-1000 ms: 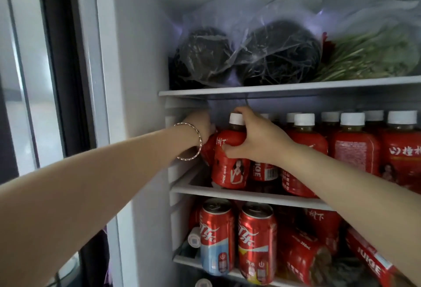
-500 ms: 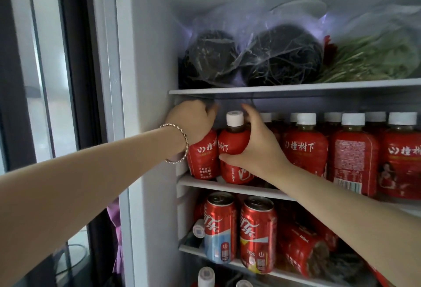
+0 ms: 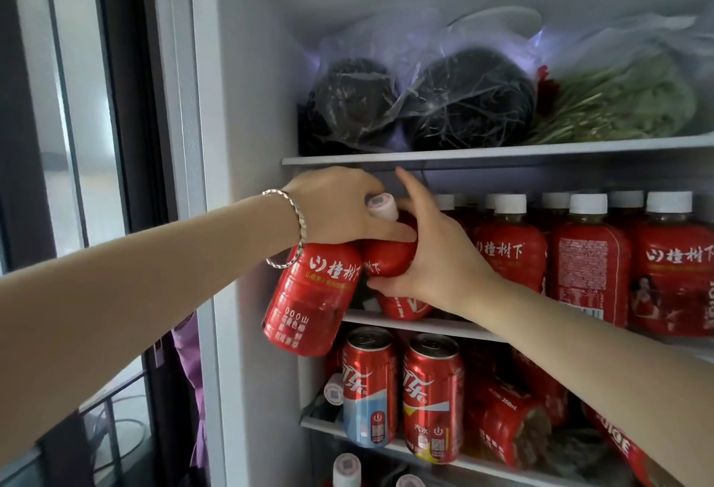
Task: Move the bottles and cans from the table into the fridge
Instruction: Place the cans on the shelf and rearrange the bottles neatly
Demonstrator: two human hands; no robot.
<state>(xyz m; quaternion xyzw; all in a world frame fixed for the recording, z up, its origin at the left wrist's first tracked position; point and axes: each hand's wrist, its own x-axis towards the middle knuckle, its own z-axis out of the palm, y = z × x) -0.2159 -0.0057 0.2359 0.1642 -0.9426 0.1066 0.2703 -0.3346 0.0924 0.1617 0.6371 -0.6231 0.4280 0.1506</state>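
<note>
Two red bottles are in hand at the open front of the fridge (image 3: 251,138), and we judge the task well along but not finished. Nearest us, the left hand (image 3: 336,212), a bracelet (image 3: 294,218) at its wrist, is curled over the neck of a tilted bottle (image 3: 313,305). That bottle's base hangs out past the front edge of the middle shelf (image 3: 444,326) at its left end, not yet set down.

Touching it, the right hand (image 3: 436,266) wraps thumb and lower fingers round a second bottle (image 3: 386,264), forefinger lifted free. This bottle's white cap leans toward the left hand, and its base appears to rest on the shelf near the same left front corner.

Behind and to the right, a packed row of like bottles (image 3: 587,254) stands upright along the shelf to its right edge. On the lower shelf (image 3: 483,461), a blue-banded can (image 3: 369,390) and a yellow-banded can (image 3: 432,397) stand at the front edge, with more bottles lying on their sides behind them. Farthest back, on the top shelf (image 3: 502,155), bagged greens (image 3: 463,100) fill the space.

By our reading, most of the drinks are stowed. What is left is to seat these two bottles upright in the tight gap at the left end. The worktop is out of view, so we cannot tell whether more wait there.
</note>
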